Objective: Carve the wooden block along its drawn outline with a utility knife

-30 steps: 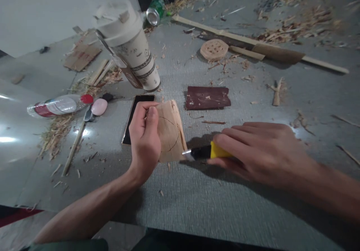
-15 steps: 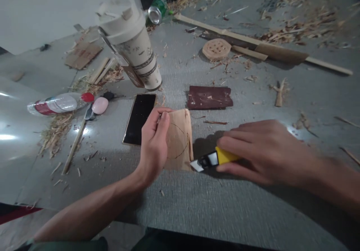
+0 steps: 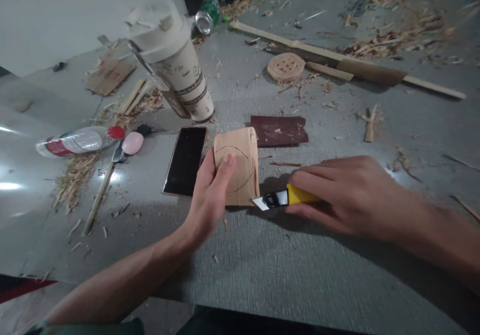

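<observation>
My left hand [image 3: 213, 187] is closed on a small flat wooden board [image 3: 240, 142], thumb on its face and fingers behind the left edge. A circle is drawn in dark line on the board, partly covered by the thumb. My right hand [image 3: 337, 192] grips a yellow utility knife [image 3: 298, 195] whose blade points left, its tip at the board's lower right corner. Whether the tip touches the wood I cannot tell. Just left of the board lies a black phone [image 3: 184, 160]. Behind it is a dark red-brown piece of bark or wood [image 3: 279, 131].
A lidded paper cup [image 3: 183, 70] stands behind the phone. A plastic bottle [image 3: 80, 141] with a red cap lies at left, near a pink rounded object [image 3: 133, 143]. Farther back are a green can [image 3: 208, 14], a wooden disc with holes [image 3: 286, 67], long sticks [image 3: 435, 86] and scattered shavings [image 3: 397, 37].
The board sits higher between my hands, showing more of the drawn circle, and my left thumb lies lower on it. The knife has moved slightly up along with the board's lower corner.
</observation>
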A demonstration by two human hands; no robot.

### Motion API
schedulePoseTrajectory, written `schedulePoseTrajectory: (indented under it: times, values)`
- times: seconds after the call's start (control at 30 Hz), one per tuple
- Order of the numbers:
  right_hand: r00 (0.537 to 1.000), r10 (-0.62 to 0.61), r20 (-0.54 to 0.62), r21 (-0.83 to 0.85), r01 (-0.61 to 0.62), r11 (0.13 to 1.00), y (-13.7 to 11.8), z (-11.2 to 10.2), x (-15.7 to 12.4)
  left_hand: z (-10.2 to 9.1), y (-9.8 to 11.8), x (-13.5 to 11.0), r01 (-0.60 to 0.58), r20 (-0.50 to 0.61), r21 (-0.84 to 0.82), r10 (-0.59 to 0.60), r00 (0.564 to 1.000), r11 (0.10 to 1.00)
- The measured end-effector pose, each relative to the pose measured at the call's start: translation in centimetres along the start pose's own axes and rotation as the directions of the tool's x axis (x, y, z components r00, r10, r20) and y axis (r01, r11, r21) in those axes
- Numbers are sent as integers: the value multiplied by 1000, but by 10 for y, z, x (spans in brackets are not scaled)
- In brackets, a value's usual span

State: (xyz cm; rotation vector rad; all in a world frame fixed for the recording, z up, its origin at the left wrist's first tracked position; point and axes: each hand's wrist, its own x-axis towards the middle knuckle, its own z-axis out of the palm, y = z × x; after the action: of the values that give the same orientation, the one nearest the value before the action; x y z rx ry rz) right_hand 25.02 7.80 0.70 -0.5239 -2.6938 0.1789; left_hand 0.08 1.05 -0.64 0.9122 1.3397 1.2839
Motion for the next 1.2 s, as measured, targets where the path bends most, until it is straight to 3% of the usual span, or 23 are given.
schedulePoseTrajectory:
  times: [0.17, 0.37, 0.53, 0.7, 0.93, 1.03, 1.13, 1.2]
  values:
    - [1000, -5, 8, 6, 5, 1000, -2, 0, 0, -3, -3, -1, -53, -49, 109, 58, 997, 993]
    - [1000, -30, 9, 31, 30, 999, -4, 0, 1, -1, -2, -2, -69, -14, 73, 70, 997, 995]
    - [1000, -7, -21, -83, 6, 997, -6, -3, 1, -1, 1, -2, -86, -7, 5, 87, 996, 996]
    - [999, 21, -31, -201, -27, 979, -8, -8, 0, 0, 7, -3, -161, -85, 53, 165, 983, 986]
    - [997, 4, -71, -261, -23, 965, -15, -10, 4, -1, 11, -2, -161, -70, 74, 166, 984, 984]
    - [980, 134, -144, -334, -176, 926, 2, -18, -1, 0, 11, -8, -144, -7, 119, 145, 989, 982]
    - [895, 367, -253, -357, -439, 824, 28, -28, -9, 0, 8, -14, -107, 66, 162, 98, 993, 981]
    - [874, 385, -295, -360, -475, 803, 39, -30, -12, 0, 6, -14, -100, 47, 150, 94, 995, 984]
